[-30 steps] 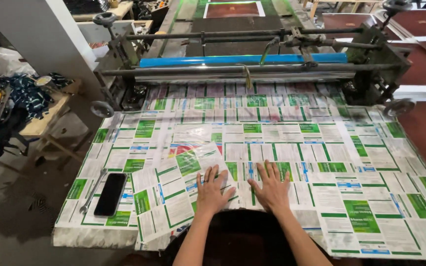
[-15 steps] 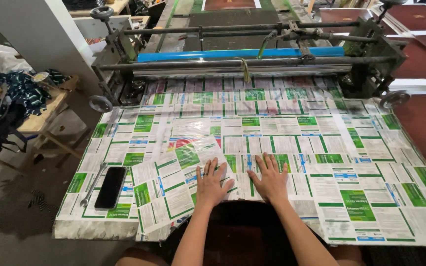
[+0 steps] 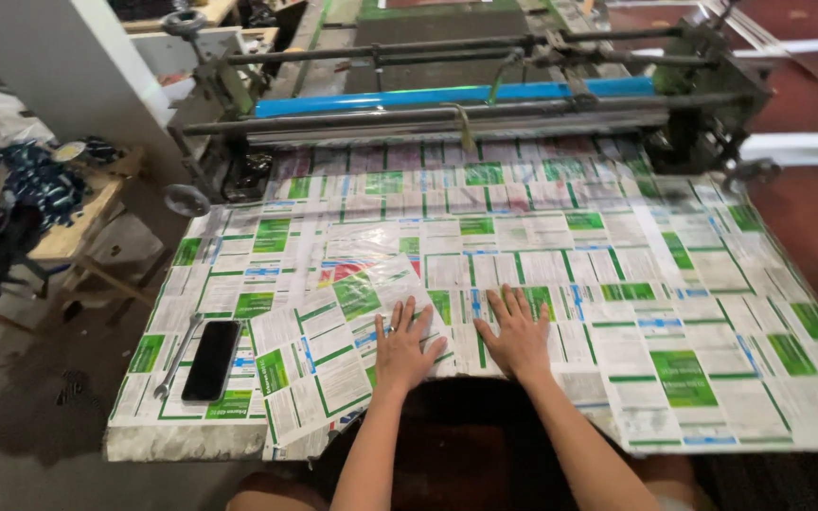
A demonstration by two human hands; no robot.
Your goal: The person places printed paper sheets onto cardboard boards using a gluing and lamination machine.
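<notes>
Up at the back stands a big grey machine (image 3: 466,104) with long rollers and a bright blue bar (image 3: 447,95). Below it, a wide table (image 3: 182,440) is covered by a huge shiny printed sheet (image 3: 617,274) full of white boxes, green squares and thin blue strips. One loose sheet (image 3: 333,341) lies tilted on top, near the front edge. Both hands press flat near that edge, fingers spread wide and holding nothing: the left hand (image 3: 403,348) on the loose sheet, the right hand (image 3: 517,333) just beside it. Far left lie a black phone (image 3: 212,359) and a thin metal wrench (image 3: 178,355), side by side.
</notes>
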